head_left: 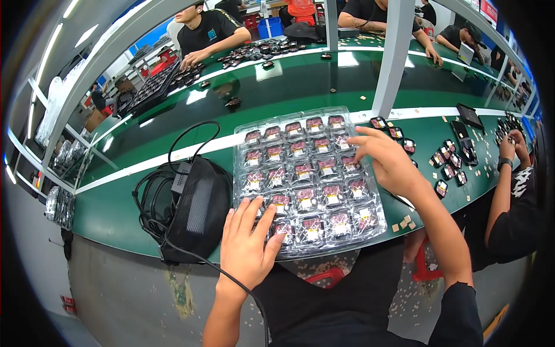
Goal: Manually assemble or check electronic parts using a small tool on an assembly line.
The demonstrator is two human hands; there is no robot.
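On the green bench before me lies a clear plastic blister tray (367, 222). Its pockets hold rows of small black cases with red, white and yellow labels, such as one case (303, 172) near the middle; shiny plastic glints over them. My left hand (248, 240) rests with spread fingers on the tray's near left part, holding nothing. At the far right edge, my right hand (393, 159) has its fingers apart, the tips on or just above the tray's corner pockets; exact contact is hard to tell.
Left of the tray sits a black mesh bag (199, 208) with a coiled cable, one strand running past my left wrist. Loose black cases (448, 156) and tan chips lie to the right. A co-worker's hands (511, 147) work there. Beyond a white post (395, 58), people sit along a green conveyor (283, 87).
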